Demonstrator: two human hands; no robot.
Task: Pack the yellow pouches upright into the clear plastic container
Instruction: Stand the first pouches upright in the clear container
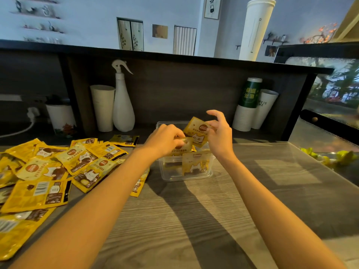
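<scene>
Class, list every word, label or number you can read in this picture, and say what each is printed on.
"ME IS" above "ME": on the white paper cup, with the start of the lines cut off by the green cup beside it.
Green cup: large pale characters turned sideways, not legible.
Yellow pouches: printed text and barcode numbers, too small and blurred to read.

Yellow pouches (196, 164) upright in clear container (186, 176)

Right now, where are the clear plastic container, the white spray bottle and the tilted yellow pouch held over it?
Clear plastic container (172, 175): head view, bare front wall.
White spray bottle (123, 111): head view, middle of its body.
Tilted yellow pouch (195, 131): head view, its printed face.
</scene>
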